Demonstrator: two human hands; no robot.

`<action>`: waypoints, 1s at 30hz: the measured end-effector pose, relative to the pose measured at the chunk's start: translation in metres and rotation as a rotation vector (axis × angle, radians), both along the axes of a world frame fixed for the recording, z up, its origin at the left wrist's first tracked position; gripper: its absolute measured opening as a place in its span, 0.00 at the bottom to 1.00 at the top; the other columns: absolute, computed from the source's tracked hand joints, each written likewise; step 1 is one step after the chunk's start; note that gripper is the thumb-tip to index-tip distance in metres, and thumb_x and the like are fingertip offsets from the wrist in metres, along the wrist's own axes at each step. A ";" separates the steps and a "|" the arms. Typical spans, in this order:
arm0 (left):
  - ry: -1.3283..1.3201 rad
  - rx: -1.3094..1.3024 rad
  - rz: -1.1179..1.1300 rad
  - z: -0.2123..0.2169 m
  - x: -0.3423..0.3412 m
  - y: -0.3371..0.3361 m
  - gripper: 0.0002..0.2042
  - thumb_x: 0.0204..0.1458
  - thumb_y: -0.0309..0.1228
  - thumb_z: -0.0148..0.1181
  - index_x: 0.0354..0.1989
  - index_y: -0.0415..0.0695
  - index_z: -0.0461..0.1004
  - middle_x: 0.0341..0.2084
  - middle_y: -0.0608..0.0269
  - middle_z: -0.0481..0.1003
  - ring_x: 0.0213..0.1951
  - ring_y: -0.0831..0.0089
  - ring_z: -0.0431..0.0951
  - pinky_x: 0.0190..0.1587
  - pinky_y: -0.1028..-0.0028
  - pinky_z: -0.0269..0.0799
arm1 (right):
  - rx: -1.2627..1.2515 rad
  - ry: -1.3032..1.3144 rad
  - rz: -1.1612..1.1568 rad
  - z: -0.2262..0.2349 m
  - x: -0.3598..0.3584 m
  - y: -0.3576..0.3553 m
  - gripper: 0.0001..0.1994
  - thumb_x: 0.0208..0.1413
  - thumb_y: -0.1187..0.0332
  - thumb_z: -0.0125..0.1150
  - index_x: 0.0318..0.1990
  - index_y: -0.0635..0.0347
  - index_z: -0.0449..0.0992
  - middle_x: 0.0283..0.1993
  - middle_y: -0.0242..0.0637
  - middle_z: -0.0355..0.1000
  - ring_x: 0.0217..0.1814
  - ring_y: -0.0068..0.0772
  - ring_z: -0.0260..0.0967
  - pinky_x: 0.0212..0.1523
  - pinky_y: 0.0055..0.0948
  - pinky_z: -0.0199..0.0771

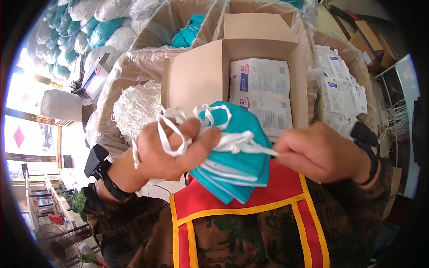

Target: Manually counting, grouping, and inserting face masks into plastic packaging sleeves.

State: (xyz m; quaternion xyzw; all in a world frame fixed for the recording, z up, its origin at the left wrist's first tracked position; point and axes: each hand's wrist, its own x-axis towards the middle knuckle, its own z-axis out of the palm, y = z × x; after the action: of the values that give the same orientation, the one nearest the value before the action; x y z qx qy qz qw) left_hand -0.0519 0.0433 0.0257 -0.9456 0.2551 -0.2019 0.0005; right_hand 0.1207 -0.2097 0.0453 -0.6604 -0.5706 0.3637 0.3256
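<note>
A stack of folded teal fabric pieces point(241, 167) with white edges hangs in front of my chest. My left hand point(165, 145) is closed around its upper left side, and loops of white tie strap point(221, 114) stick out between and above the fingers. Toward the right, a gathered bunch of white ties point(239, 142) is pulled out straight. Its end is pinched in the closed fingers of my right hand point(319, 152). Part of the stack is hidden behind my left hand.
An open cardboard box point(298, 85) holding white printed packets point(259, 80) stands just beyond my hands. Plastic-lined bins around it hold white cords point(134, 105), teal bundles point(190, 31) and more packets point(339, 91). Bagged bundles point(107, 33) are piled far left.
</note>
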 end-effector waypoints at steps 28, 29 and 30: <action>0.203 -2.328 -0.810 -0.022 0.064 0.000 0.25 0.57 0.37 0.52 0.59 0.32 0.64 0.30 0.60 0.72 0.29 0.75 0.71 0.43 0.65 0.73 | 0.313 0.856 -0.302 -0.046 0.031 0.052 0.17 0.66 0.55 0.50 0.42 0.60 0.75 0.23 0.22 0.62 0.18 0.10 0.50 0.17 0.12 0.48; 0.237 -2.348 -0.829 -0.019 0.067 -0.007 0.22 0.57 0.37 0.51 0.56 0.33 0.65 0.29 0.60 0.71 0.27 0.76 0.70 0.42 0.63 0.74 | 0.298 0.827 -0.288 -0.046 0.031 0.060 0.17 0.66 0.55 0.50 0.43 0.60 0.76 0.23 0.21 0.61 0.18 0.10 0.50 0.17 0.13 0.47; 0.262 -2.372 -0.843 -0.017 0.069 -0.013 0.19 0.57 0.36 0.50 0.52 0.34 0.67 0.28 0.59 0.70 0.26 0.77 0.69 0.41 0.62 0.74 | 0.276 0.803 -0.266 -0.048 0.029 0.067 0.17 0.66 0.55 0.50 0.44 0.60 0.77 0.22 0.21 0.61 0.18 0.10 0.50 0.17 0.13 0.47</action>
State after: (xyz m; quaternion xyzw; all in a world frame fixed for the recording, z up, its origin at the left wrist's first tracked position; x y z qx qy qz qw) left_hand 0.0171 0.0305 0.0091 -0.2237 0.1966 -0.1956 -0.9344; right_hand 0.1499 -0.1426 -0.0027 -0.4847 -0.3521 0.4667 0.6506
